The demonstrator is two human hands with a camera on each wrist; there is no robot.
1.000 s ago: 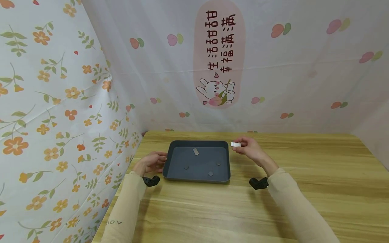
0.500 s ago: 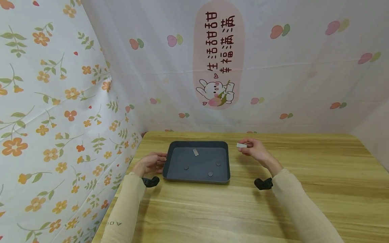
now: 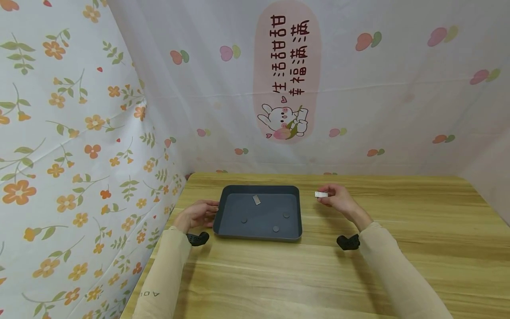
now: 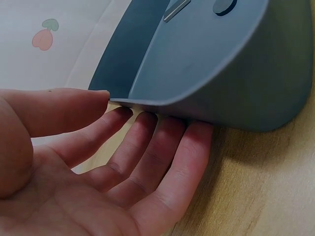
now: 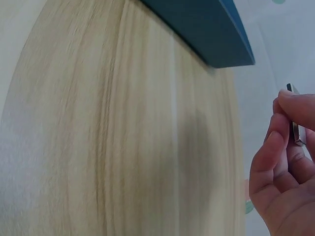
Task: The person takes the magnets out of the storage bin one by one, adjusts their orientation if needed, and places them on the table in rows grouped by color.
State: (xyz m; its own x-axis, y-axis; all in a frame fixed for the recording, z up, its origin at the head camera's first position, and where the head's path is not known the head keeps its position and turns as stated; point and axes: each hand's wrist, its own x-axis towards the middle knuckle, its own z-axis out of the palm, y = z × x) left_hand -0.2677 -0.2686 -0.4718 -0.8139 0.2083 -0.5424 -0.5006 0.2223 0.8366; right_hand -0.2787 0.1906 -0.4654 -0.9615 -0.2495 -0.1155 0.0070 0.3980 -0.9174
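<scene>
A dark grey tray [image 3: 259,237] with low walls lies on the table. Against its left outer wall rest the slightly bent fingertips of my left hand [image 3: 199,214], and in the left wrist view the thumb tip [image 4: 101,96] touches the rim. Inside the tray are a flat silvery bar [image 3: 256,200] and small grey discs [image 3: 276,229]. To the right of the tray, above the table, my right hand [image 3: 340,201] pinches a small flat silvery bar [image 3: 321,194] between thumb and fingers. The right wrist view shows that bar [image 5: 299,135] edge-on, partly hidden by fingers.
The wooden table [image 3: 279,283] extends to the right and toward the front. A printed white curtain [image 3: 223,110] hangs behind it, and a flowered one [image 3: 79,177] runs along the left. Both wrists carry black mounts [image 3: 348,242].
My right hand has moved right and slightly down, away from the tray's right wall, still pinching the bar. The left hand and the tray stay in place.
</scene>
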